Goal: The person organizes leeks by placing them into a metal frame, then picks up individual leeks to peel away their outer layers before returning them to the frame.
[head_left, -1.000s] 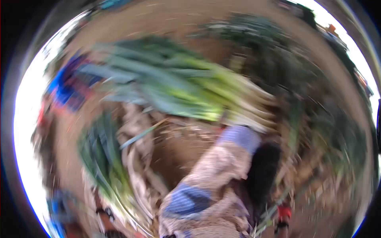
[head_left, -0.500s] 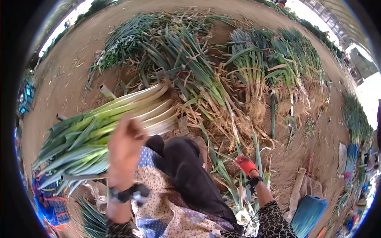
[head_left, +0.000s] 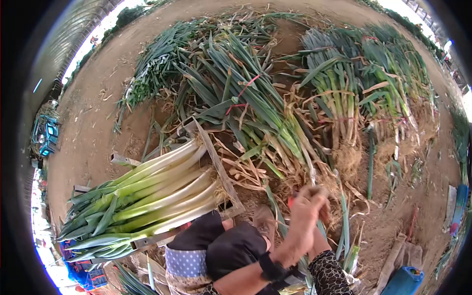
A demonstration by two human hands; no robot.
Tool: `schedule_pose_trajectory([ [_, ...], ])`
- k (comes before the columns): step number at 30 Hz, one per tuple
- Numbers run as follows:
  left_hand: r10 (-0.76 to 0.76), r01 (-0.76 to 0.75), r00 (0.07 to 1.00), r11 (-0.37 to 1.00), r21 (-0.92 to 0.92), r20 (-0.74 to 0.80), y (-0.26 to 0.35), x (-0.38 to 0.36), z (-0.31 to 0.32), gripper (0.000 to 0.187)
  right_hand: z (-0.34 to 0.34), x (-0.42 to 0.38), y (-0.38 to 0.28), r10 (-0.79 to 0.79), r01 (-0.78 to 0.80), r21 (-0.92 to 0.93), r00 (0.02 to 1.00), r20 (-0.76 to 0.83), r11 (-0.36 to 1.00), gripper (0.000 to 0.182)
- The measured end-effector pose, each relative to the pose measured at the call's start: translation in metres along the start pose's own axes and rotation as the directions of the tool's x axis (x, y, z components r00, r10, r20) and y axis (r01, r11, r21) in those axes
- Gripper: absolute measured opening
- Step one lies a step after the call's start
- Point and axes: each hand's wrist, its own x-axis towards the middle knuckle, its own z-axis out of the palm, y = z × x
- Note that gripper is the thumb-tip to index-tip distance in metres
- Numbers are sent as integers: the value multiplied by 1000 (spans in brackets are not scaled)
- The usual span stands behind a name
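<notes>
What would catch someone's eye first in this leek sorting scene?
The pale, cleaned leeks stacked in a wooden frame at lower left stand out most. Behind them, heaps of untrimmed leeks with dry leaves and roots spread over the dirt ground. At lower centre both hands meet, the left hand over the right hand, by the roots of the nearest heap.

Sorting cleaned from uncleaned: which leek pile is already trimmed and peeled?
The leeks on the wooden rack at left: bare white stalks, no roots, unlike the dirty tied bundles beyond.
</notes>
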Motion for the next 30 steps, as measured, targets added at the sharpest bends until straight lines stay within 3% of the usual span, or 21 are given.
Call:
schedule_pose_trajectory([
  [3,-250,244,965,966,84,81,-15,2,1,12,3,4,-2,-11,11,-15,1000,-18,1000,37],
  [7,-178,175,981,983,47,77,-24,4,7,13,-20,-12,5,-86,90,39,992,-90,995,35],
  [9,-77,80,983,997,12,-165,-29,7,12,13,-46,-36,16,-151,162,63,977,-150,985,34],
  [11,-62,54,962,998,-38,-267,-44,13,9,15,-79,-70,29,-223,243,84,954,-202,966,33],
  [15,28,-1,901,998,64,-432,-92,15,16,32,-165,-173,87,-306,325,52,926,-222,944,31],
  [16,52,9,914,989,148,-401,-130,27,4,40,-167,-187,120,-326,339,11,912,-247,941,30],
  [17,75,14,926,973,231,-370,-168,38,-8,48,-209,-227,127,-331,317,-109,931,-155,942,30],
  [18,23,85,937,953,290,-348,-180,33,-6,53,-252,-269,118,-36,39,95,999,-38,995,28],
  [20,-100,159,969,953,257,-226,-190,13,2,54,-290,-339,159,-346,279,-242,886,-307,929,24],
  [21,-189,207,976,961,184,-112,-188,-2,10,56,-320,-382,157,-531,333,-523,797,-288,784,23],
  [22,-242,239,970,963,128,7,-183,-18,20,58,-339,-420,154,-303,162,-384,889,-342,909,19],
  [23,-292,288,934,956,48,208,-164,-43,31,57,-352,-456,164,-422,163,-599,848,-321,784,17],
  [24,-255,259,934,966,15,252,-163,-56,48,62,-359,-497,177,-227,25,-583,934,-276,812,30],
  [26,-218,251,831,968,5,512,-157,-85,64,58,-366,-561,188,-364,42,-749,891,-272,662,30],
  [29,-160,142,693,986,84,703,-145,-103,75,56,-322,-617,194,-200,-316,-890,898,-392,329,26],
  [30,-155,103,643,988,117,750,-144,-105,75,55,-310,-613,167,-150,-392,-705,805,-574,591,24],
])
